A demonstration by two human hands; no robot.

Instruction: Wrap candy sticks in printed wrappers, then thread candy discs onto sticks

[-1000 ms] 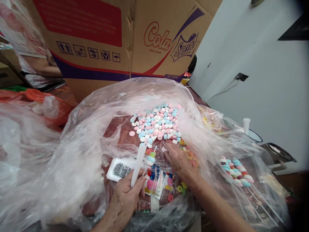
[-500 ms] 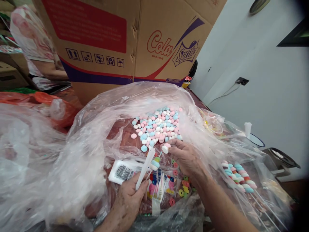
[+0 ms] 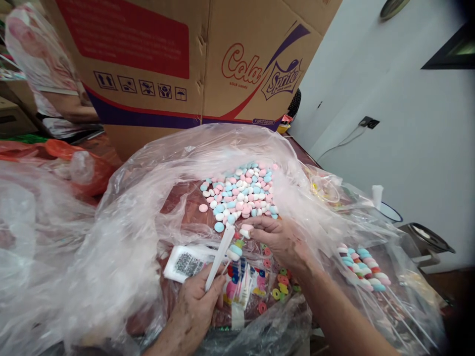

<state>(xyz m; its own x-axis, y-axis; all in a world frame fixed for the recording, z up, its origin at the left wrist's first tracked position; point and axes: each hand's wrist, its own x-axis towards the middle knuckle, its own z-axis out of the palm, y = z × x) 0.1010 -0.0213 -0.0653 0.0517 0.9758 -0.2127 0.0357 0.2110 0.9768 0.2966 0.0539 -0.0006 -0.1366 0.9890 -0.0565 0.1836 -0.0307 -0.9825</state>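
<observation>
My left hand [image 3: 198,296] is closed around a long white strip [image 3: 218,259], perhaps plastic, and a thin stick. On that stick sit a blue-and-white marshmallow [image 3: 234,252] and a green gummy ring [image 3: 239,243] above it. With thumb and fingertips my right hand [image 3: 276,235] pinches a pink-and-white marshmallow [image 3: 245,230] at the stick's upper tip; whether the tip has entered it I cannot tell. Just beyond lies a pile of pink, white and blue marshmallows [image 3: 241,193]. Coloured gummy rings [image 3: 283,284] lie below my right hand.
A large cardboard box [image 3: 148,54] stands behind the crumpled clear plastic [image 3: 122,237]. Finished marshmallow sticks [image 3: 365,267] lie at the right. White packaging [image 3: 181,264] and printed wrappers [image 3: 241,287] lie by my left hand. Another person [image 3: 44,74] is at the far left.
My right hand has moved left, bringing the pink-and-white marshmallow onto or against the tip of the stick. My left hand keeps its hold; the whole view has shifted slightly.
</observation>
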